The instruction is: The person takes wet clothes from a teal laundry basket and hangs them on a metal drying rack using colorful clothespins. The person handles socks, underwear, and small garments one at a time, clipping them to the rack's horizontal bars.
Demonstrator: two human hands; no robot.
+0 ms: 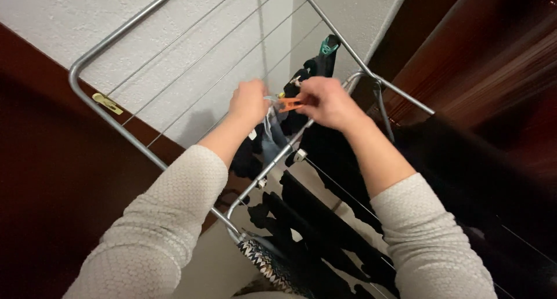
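No packages, signs or screens here — none visible.

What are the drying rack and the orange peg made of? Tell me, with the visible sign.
Drying rack: apparently metal tube, grey satin finish, with a soft sheen along the bend and thin taut wires. Orange peg in the right hand: probably plastic, judging by its uniform bright colour; blur hides its finish.

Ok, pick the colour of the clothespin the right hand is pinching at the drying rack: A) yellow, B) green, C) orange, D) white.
C: the clothespin held in the right hand is orange, close beside the left hand, over dark garments on the drying rack.
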